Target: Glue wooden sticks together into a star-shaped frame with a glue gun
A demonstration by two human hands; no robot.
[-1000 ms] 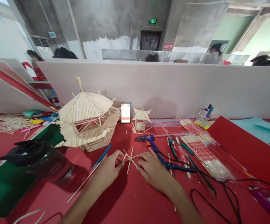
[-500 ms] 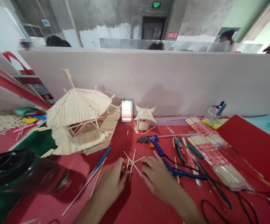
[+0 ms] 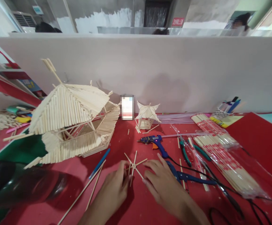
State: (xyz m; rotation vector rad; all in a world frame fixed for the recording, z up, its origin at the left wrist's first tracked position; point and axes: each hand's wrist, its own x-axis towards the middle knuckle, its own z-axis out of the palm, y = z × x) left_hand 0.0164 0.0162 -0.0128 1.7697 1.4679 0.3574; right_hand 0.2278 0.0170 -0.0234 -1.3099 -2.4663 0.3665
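A small star-shaped frame of thin wooden sticks [image 3: 134, 166] lies in front of me, its spokes spreading from a joined middle. At its left side, my left hand [image 3: 115, 184] is closed, thumb and fingertips pinching around one of the spokes. My right hand [image 3: 162, 179] is on the other side with its fingers apart, the tips close to or touching the ends of the right-hand spokes. Beyond the frame lies a blue glue gun [image 3: 156, 142] with a glue stick in its back. A small stick pavilion [image 3: 147, 115] stands behind it.
At left stands a large stick pavilion [image 3: 67, 115], with a dark bottle [image 3: 32, 184] lying before it. On the right are green-handled pliers [image 3: 185, 153], a blue-handled tool [image 3: 192, 176], black cables and bagged sticks [image 3: 225, 162]. A white partition [image 3: 197, 68] closes off the back.
The view has tilted down and moved slightly closer. Both hands stay around the star-shaped frame in nearly the same pose, with little visible movement.
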